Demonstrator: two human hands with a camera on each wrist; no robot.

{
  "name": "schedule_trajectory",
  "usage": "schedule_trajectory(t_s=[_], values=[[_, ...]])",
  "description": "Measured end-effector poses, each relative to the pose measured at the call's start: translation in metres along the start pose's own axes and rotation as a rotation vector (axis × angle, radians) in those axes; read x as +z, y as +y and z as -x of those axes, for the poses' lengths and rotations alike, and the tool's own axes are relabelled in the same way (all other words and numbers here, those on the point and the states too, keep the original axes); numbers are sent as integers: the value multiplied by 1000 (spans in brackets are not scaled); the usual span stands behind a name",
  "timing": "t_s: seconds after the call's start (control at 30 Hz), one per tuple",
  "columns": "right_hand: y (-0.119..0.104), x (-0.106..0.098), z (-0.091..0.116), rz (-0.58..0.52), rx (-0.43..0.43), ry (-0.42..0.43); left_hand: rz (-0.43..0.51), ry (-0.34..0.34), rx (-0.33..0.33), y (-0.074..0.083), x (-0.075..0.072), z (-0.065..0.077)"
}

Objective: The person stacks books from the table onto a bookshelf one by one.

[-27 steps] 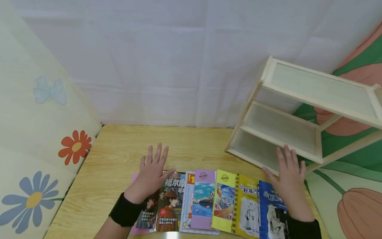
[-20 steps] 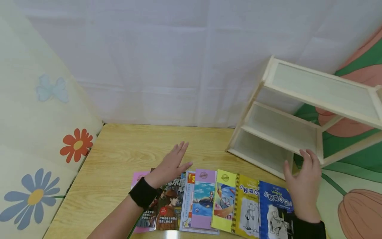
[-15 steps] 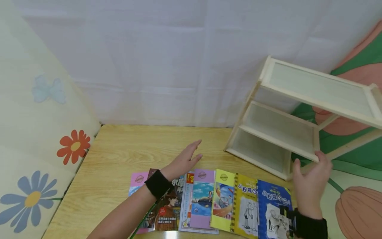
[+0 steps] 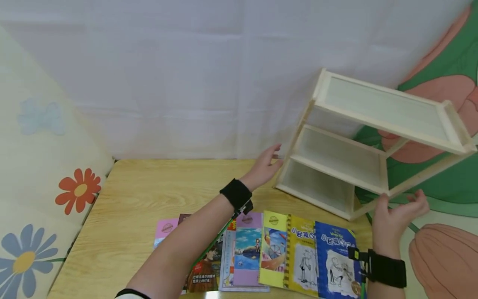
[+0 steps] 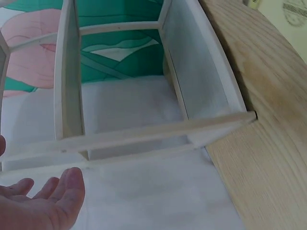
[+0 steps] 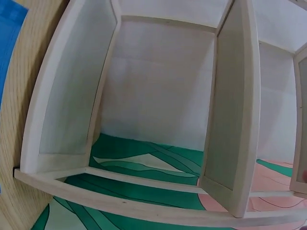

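Observation:
My left hand (image 4: 263, 168) reaches to the left side of a pale wooden three-tier shelf (image 4: 384, 108), fingers loosely extended near its side frame. In the left wrist view, the fingers of that hand (image 5: 45, 203) lie close to the shelf's side rails (image 5: 158, 134). My right hand (image 4: 396, 218) is by the shelf's right front post (image 4: 429, 172), thumb and fingers spread apart with the thumb near the middle board's corner. Only a fingertip shows at the right edge of the right wrist view, where the shelf (image 6: 72, 96) fills most of the picture.
Overlapping books lie along the table's front (image 4: 149, 182), among them a blue book (image 4: 336, 257), a yellow book (image 4: 304, 270) and a purple book (image 4: 248, 249). My left forearm covers part of the row. White cloth (image 4: 168, 62) hangs behind; flowered cloth (image 4: 440, 249) stands on the right.
My left hand has moved right and away from me, from over the books to the shelf's left side. My right hand has shifted right to the post. The view has turned slightly right.

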State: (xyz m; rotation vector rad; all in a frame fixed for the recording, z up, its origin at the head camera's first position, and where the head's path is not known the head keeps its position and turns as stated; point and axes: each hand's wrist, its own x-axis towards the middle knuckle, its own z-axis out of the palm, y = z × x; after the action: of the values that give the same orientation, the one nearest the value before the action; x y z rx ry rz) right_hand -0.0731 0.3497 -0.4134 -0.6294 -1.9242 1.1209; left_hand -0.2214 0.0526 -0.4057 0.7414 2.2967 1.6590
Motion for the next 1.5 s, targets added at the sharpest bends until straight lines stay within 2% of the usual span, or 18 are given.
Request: schedule_trajectory(t_s=[0.1, 0.2, 0.4, 0.47, 0.67, 0.97, 1.1, 1.3, 1.5], values=[[-4, 2, -2, -28, 113, -89, -20, -8, -16, 5, 6, -5], [-7, 3, -4, -56, 167, -140, -29, -13, -21, 6, 10, -8], [-6, 9, -5, -62, 114, -190, 1, -33, -10, 7, 16, -12], [-6, 11, -4, -63, 130, -208, -12, -34, -9, 7, 17, -13], [-12, 15, -2, -84, 195, -229, -96, -31, 10, 6, 18, -13], [-12, 18, 2, -42, 158, -235, -214, 13, 8, 10, 20, -10], [-14, 19, 0, -37, 178, -243, -261, 33, 30, 10, 20, -10], [-15, 20, -1, -37, 199, -257, -260, 38, 41, 9, 19, -6], [-13, 25, -1, -27, 171, -255, -258, 53, 40, 9, 16, 3]])
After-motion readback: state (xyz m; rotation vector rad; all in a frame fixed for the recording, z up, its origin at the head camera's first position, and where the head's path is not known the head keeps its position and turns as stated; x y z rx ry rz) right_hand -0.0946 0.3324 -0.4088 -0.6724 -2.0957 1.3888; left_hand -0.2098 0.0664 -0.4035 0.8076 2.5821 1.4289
